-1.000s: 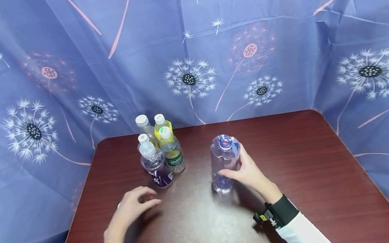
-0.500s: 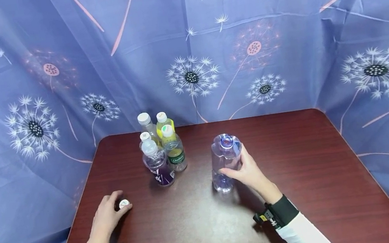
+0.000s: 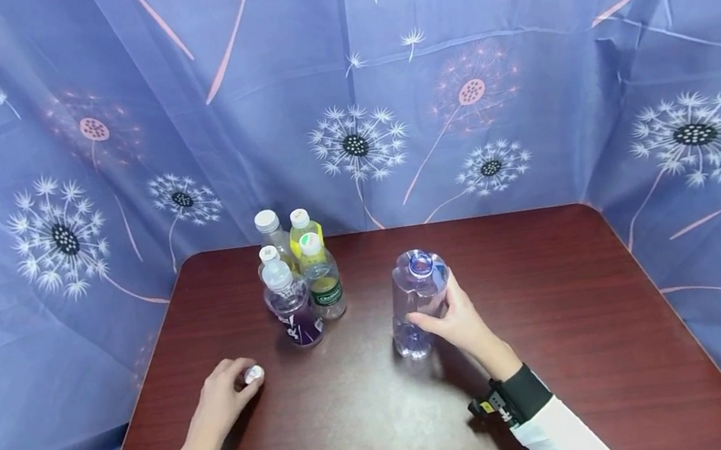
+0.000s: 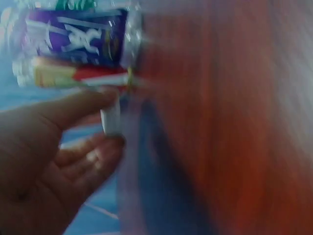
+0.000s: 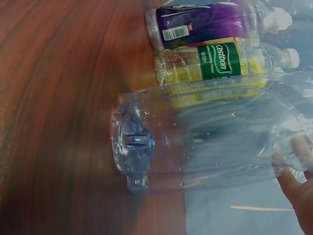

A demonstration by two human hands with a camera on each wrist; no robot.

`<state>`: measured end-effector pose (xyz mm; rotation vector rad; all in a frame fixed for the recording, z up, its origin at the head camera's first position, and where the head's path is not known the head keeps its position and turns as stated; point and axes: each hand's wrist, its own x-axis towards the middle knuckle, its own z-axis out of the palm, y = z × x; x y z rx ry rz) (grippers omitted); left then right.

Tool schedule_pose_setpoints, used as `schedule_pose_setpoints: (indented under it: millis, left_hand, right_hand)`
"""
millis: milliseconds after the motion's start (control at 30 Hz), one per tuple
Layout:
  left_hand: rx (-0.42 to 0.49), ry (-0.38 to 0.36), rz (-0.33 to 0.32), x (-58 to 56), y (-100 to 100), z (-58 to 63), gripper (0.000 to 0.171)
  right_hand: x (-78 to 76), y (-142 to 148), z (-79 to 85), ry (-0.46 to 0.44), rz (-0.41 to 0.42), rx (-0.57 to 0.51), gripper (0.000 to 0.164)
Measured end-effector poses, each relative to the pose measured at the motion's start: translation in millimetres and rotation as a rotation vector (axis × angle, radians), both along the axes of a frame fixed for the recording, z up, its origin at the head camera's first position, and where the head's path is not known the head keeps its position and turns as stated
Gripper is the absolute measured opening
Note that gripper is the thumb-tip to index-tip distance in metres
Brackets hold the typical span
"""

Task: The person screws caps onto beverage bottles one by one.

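A clear bluish plastic bottle [image 3: 409,303] with an uncapped blue-rimmed neck stands upright right of the table's middle. My right hand [image 3: 461,326] grips it from the right side, thumb in front; the right wrist view shows the see-through bottle [image 5: 195,132] large, with droplets inside. At the left, my left hand [image 3: 219,402] pinches a small white bottle cap [image 3: 254,374] between thumb and fingers. Blurred in the left wrist view, the cap [image 4: 111,117] is seen edge-on.
Several capped bottles cluster at the back left, among them a purple-labelled bottle [image 3: 298,322] and a green-labelled bottle [image 3: 326,291]. The brown table [image 3: 550,291] ends at a blue dandelion-print curtain [image 3: 520,79] behind.
My left hand went left to the cap, took it between its fingers, and has since shifted slightly right with it. The right hand keeps hold of the bottle in the same place.
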<state>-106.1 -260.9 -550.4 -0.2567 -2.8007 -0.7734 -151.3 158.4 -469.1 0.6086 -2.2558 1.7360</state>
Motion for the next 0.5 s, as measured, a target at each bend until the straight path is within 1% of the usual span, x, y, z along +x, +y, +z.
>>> schedule_pose_setpoints:
  millis: [100,200,267,367,433,500]
  left_hand:
    - [0.05,0.06,-0.113,-4.6,18,8.5,0.025]
    - [0.107,0.081,-0.227,-7.7,36,16.1,0.028]
    - [0.153,0.075,-0.294,-8.5,49,22.2,0.03]
    - [0.245,0.064,-0.385,-9.9,70,34.0,0.033]
    - [0.311,0.083,-0.45,-12.8,85,43.2,0.033]
    - [0.351,0.122,-0.507,-18.2,101,54.0,0.033]
  right_hand:
    - [-0.4,0,-0.1,0.014,-0.004,0.0,0.078]
    - [-1.3,1,-1.2,0.015,0.003,0.003,0.077]
    - [-5.0,2,-9.9,0.008,0.001,0.016,0.079]
    - [-11.1,4,-24.6,-0.002,-0.004,0.032,0.084]
    - [-15.6,6,-35.2,-0.012,-0.009,0.034,0.087]
    - [-16.3,7,-38.2,-0.019,-0.003,0.017,0.088]
